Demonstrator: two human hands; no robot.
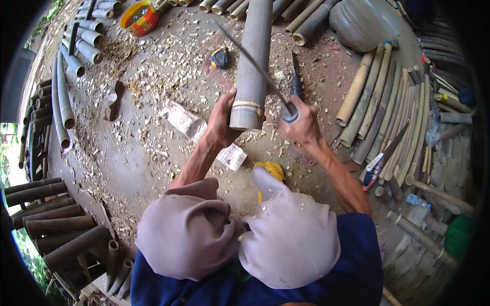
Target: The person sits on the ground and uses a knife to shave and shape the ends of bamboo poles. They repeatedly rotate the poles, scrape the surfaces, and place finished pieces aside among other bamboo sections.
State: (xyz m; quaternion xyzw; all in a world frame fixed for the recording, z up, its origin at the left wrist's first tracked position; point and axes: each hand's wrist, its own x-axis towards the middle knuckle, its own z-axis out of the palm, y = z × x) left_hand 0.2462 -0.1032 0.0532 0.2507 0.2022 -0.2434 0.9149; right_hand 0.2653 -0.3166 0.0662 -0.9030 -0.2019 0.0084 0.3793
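Observation:
My left hand (222,121) is closed round the lower end of a thick grey bamboo tube (252,56), which slants up and away from me. A pale ring marks the joint near its near end. In my right hand (302,122) is the dark handle of a long-bladed knife (248,60). Its narrow blade points up and to the left, crossing in front of the tube; whether it touches the bamboo I cannot tell. Beyond my right hand, a second knife (295,81) with a dark handle lies on the floor. An orange and black tape measure (220,58) sits left of the tube.
Wood chips litter the floor. Bamboo poles (375,97) lie in rows at right, with a saw (376,164) over them. Short dark tubes (58,224) are stacked at left. An orange bowl (139,18) stands far left; a yellow object (270,170) lies between my knees.

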